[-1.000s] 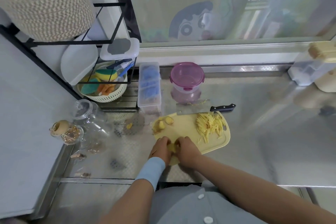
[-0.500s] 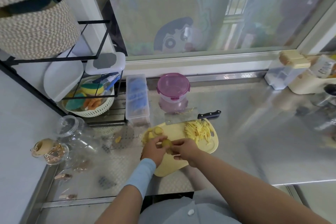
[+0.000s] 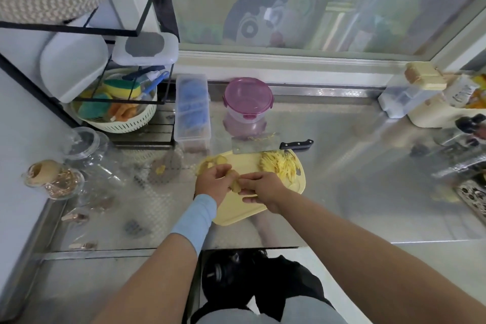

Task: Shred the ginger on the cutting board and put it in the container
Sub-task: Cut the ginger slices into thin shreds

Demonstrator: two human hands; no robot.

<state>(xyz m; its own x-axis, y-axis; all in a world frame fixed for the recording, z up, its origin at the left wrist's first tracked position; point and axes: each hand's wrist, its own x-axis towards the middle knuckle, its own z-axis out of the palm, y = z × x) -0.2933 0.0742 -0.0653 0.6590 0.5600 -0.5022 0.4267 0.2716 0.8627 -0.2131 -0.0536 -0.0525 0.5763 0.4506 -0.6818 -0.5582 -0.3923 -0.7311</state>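
Observation:
A pale yellow cutting board (image 3: 244, 212) lies on the steel counter. My left hand (image 3: 211, 183) and my right hand (image 3: 263, 188) meet over its middle, both gripping one ginger piece (image 3: 234, 184) between them. A heap of shredded ginger (image 3: 280, 166) sits at the board's right end. More ginger chunks (image 3: 217, 160) lie at its far left corner. A cleaver (image 3: 263, 145) with a black handle rests just behind the board. Behind that stands the round container (image 3: 247, 108) with a pink lid closed on it.
A clear oblong box (image 3: 192, 110) stands left of the container, beside a wire rack with a white basket (image 3: 115, 116) of sponges. Glass jars (image 3: 86, 150) sit at the left. Bottles and a clear dispenser (image 3: 410, 92) crowd the right edge. The counter's front edge runs below my wrists.
Both hands have lifted the ginger piece slightly off the board's near edge toward its middle. The camera has shifted, showing more of the right counter.

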